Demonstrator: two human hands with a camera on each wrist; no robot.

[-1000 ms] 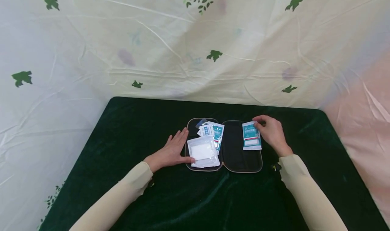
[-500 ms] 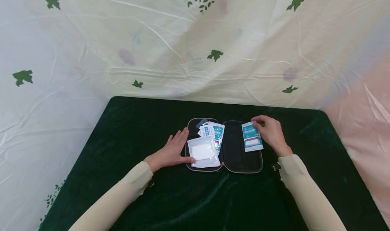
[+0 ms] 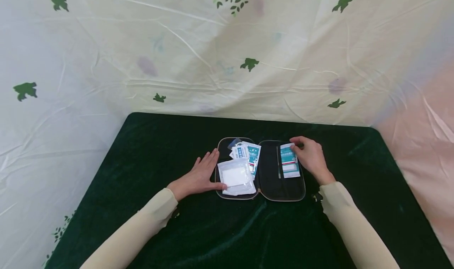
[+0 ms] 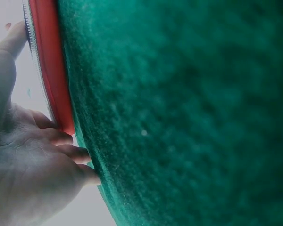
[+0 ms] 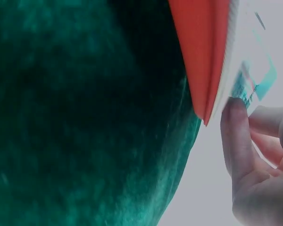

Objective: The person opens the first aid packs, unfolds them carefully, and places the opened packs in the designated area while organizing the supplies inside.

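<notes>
An unzipped case (image 3: 267,182), black inside, lies spread flat with its two halves side by side. In the right wrist view its outer shell (image 5: 200,52) is red. Thumb and fingertips of my right hand (image 3: 313,158) pinch the upper right of a teal-and-white sachet (image 3: 290,164) over the right half. Beside the sachet's left edge runs a narrow slit; whether the sachet is tucked into it I cannot tell. My left hand (image 3: 198,177) rests with straight fingers along the case's left rim, its thumb touching near a white gauze-like packet (image 3: 237,176).
Behind the white packet, more teal-and-white sachets (image 3: 253,154) and a small dark blue packet (image 3: 234,143) lie in the left half. A dark green velvet cloth (image 3: 170,142) covers the table. A pale patterned curtain (image 3: 198,64) hangs behind the far edge.
My right hand has moved slightly left with the sachet, which now lies nearer the middle of the right half. A slit has appeared beside it. My left hand has stayed put.
</notes>
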